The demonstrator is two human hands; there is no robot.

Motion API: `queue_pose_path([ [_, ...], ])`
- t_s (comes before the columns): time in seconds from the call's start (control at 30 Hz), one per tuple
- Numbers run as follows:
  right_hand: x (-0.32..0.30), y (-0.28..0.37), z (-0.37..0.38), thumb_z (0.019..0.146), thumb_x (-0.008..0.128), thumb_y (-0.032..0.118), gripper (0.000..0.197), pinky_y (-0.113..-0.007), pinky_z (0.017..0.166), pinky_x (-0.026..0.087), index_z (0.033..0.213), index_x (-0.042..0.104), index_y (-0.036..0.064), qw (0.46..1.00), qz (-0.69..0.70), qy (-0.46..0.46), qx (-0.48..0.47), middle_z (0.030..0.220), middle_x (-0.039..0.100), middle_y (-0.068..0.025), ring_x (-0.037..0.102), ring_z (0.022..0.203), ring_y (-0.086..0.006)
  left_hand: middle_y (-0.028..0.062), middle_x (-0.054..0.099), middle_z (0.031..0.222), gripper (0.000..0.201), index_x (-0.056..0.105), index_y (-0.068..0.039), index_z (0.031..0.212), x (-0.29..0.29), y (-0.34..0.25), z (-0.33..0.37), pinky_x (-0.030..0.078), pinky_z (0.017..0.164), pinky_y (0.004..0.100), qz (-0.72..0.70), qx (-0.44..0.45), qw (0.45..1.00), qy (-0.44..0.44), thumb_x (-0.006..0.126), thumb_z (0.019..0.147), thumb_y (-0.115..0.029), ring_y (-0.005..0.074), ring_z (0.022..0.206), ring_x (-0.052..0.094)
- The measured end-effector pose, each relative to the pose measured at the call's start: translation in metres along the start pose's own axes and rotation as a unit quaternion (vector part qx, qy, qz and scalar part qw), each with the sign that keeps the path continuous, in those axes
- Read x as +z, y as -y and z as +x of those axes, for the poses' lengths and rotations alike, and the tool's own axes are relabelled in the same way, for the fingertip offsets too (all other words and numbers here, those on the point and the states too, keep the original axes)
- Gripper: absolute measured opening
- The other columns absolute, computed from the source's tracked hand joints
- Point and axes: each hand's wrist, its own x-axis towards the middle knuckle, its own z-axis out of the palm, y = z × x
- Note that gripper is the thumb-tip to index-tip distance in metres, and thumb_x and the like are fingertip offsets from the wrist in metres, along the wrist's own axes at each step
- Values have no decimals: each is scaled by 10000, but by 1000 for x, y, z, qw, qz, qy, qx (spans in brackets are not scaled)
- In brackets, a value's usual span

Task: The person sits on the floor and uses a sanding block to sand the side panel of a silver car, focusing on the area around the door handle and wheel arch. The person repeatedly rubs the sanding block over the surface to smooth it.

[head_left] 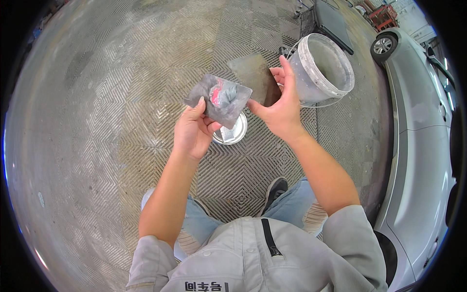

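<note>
My left hand [192, 131] holds a grey, flat square scraper [228, 114], thumb on top and fingers beneath. A lump of grey putty [226, 96] with a pinkish-red streak lies on its face. My right hand [286, 109] grips a second flat scraper [253, 73], brownish-grey and darker toward the palm. Its thumb reaches toward the first scraper's right corner, and the index finger stretches upward. Beneath the left scraper, partly hidden, a round tin [237, 132] stands on the floor with a pale object on its top.
A white, smeared bucket [316, 73] with a wire handle stands just right of my right hand. Behind it is a black case-like object [331, 24]. A silver car [423, 155] runs along the right side. The floor [160, 97] has ribbed tiles. My shoe [276, 190] is near the middle.
</note>
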Motion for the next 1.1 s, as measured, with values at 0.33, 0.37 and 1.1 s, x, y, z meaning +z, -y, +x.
queue_pose_path([
  [0.33,1,-9,-4,536,807,142,1055,-400,887,365,1402,205,108,976,-188,40,-105,1120,442,-117,442,1017,-289,72,626,943,216,510,-22,1079,7,-29,-7,543,515,215,38,149,988,-26,432,937,-166,137,770,636],
  [0.37,4,-9,-4,559,789,154,1007,-413,884,351,1399,235,144,968,-216,44,-120,1119,439,-123,436,1014,-303,80,629,939,204,509,-28,1073,11,-22,-11,550,519,238,47,131,990,-3,436,935,-160,150,759,641],
  [1.1,21,3,-6,731,586,364,597,-364,809,348,1303,440,268,898,-384,-44,-210,1065,420,-87,435,963,-251,74,636,875,173,531,-44,1022,38,7,-33,553,495,278,60,19,995,74,469,927,-174,154,696,644],
])
